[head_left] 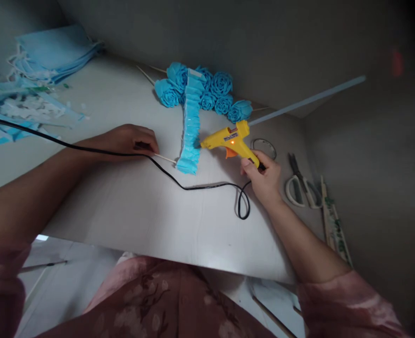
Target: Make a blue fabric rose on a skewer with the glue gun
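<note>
My right hand (264,176) is wrapped round the handle of a yellow glue gun (228,136) with an orange trigger and a lit orange light. A long translucent glue stick (309,99) sticks out of its back. The nozzle is close beside a pleated blue strip (192,112) that lies lengthwise on the table; whether they touch I cannot tell. In my left hand (132,143) a thin pale stick (165,158) is pinched, its far end at the strip's near end. Several blue rosette flowers (221,83) lie around the strip's far end.
The glue gun's black cord (189,188) runs across the table and over my left wrist. Stacked blue face masks (56,51) and a heap of scraps (31,108) lie at left. Scissors (301,183) and a roll of tape (265,148) are at right, near the wall.
</note>
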Available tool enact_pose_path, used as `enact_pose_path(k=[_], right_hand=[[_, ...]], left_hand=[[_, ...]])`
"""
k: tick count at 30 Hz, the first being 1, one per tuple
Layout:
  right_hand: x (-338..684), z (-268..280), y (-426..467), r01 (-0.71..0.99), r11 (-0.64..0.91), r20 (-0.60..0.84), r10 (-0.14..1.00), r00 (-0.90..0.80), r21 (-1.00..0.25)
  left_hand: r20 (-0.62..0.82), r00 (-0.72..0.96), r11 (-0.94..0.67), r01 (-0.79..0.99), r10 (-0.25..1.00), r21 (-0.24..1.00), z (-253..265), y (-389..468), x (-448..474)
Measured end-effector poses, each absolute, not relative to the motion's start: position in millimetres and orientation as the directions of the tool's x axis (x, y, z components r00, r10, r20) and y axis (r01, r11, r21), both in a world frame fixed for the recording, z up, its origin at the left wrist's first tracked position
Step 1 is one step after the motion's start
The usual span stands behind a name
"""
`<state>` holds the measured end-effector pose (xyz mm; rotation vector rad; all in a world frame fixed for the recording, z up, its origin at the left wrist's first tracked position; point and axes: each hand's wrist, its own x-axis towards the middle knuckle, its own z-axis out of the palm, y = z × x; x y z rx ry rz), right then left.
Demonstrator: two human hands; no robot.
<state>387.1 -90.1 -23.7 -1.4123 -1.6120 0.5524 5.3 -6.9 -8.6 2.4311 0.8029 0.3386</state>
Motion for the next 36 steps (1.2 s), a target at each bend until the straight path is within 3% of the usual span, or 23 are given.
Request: enact_pose_path(k=[12,19,27,36], right_hand=[[385,-27,-88,0.532,0.295,0.315,0.947,-0.055,-0.793],[387,-27,-88,0.534,0.287,0.339,0.941,-0.002,-0.795],[386,-29,-87,0.543,0.296,0.317,0.947,-0.057,-0.786],[389,-32,-85,0.478,0.257,0.311,0.95,0.036,-0.84]], left_hand=[[0.144,0.807,-0.729,0.421,0.572,0.54,-19,0,1],[0.174,0.812,-0.744,0.395,0.557,0.538,-19,-1,2],[0.162,0.808,-0.736,0.406,0.566,0.542,-17,-2,2],[0.163,0.816,-0.742,0.396,0.555,0.541,-20,-1,1]])
